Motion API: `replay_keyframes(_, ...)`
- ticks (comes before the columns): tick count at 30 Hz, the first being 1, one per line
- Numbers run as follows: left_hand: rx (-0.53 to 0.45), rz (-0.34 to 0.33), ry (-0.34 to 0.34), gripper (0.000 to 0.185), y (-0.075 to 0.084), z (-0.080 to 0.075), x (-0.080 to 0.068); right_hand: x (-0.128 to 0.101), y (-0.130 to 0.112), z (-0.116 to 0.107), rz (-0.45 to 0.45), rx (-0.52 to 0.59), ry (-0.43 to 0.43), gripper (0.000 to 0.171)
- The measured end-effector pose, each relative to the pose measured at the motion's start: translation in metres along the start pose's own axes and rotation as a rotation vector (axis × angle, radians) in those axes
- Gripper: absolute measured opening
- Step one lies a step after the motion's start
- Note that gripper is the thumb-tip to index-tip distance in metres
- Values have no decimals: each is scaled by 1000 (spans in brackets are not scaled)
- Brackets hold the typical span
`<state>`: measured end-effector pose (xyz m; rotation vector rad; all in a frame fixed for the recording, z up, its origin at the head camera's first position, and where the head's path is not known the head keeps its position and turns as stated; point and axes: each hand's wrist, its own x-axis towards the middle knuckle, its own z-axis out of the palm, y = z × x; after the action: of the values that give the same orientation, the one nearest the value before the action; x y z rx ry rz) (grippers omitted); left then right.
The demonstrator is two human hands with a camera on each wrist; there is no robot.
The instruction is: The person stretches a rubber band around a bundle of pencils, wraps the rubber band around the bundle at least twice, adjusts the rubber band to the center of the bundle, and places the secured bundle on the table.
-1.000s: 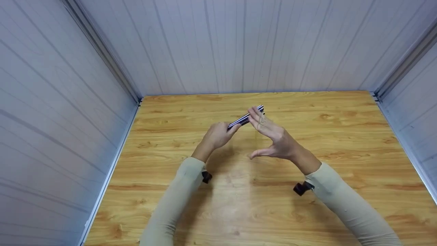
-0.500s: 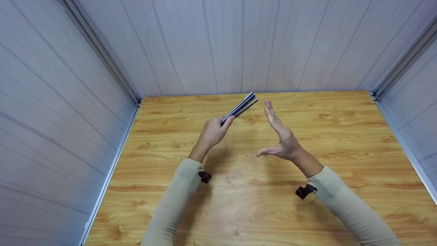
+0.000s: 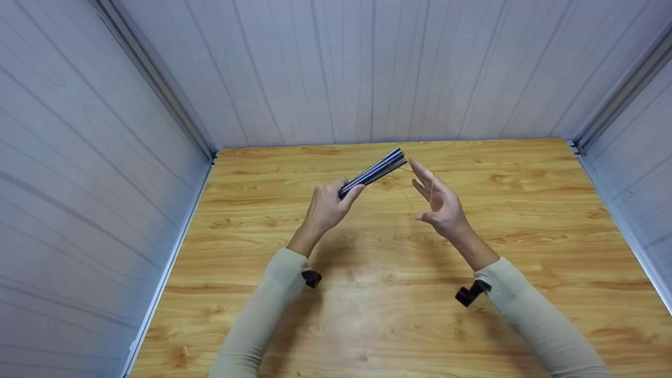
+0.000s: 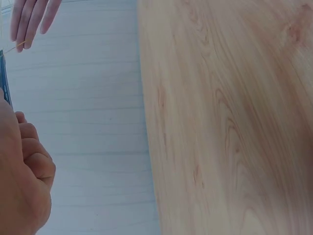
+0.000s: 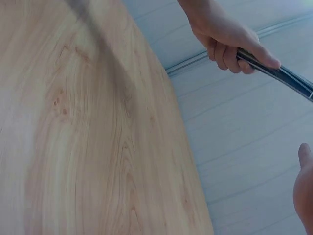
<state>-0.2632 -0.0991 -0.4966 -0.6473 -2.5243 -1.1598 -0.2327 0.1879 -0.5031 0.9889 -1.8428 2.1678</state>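
My left hand (image 3: 326, 207) grips the lower end of a bundle of slim, dark-and-white striped sticks (image 3: 377, 169), perhaps pencils. The bundle is held above the table, its far end slanting up to the right. A thin yellowish rubber band (image 3: 432, 192) runs from near that far end to my right hand (image 3: 446, 206) and crosses its fingers. Those fingers are extended and the thumb stands apart, just right of the sticks. In the right wrist view, the left fingers curl round the bundle (image 5: 286, 77). The left wrist view shows the band (image 4: 20, 45) at the right fingertips.
Below both hands lies a wood-grain table (image 3: 367, 315). Pale panelled walls (image 3: 336, 68) enclose its back and both sides. A small black wrist camera (image 3: 312, 279) sits at the left cuff and another black camera (image 3: 472, 293) at the right cuff.
The right hand has drawn away from the bundle to the right, with the band stretched between them. Its fingers and thumb have come closer together. The bundle first swung up, then dipped slightly.
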Motion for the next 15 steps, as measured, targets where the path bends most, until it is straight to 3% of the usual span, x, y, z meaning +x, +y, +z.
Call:
replay_keyframes(8, 41, 209, -68, 25, -1, -5, -8, 3, 3, -7, 27, 106, 27, 117)
replay_keyframes(15, 193, 313, -176, 29, 1, -10, -12, 5, -2, -13, 79, -5, 6, 92)
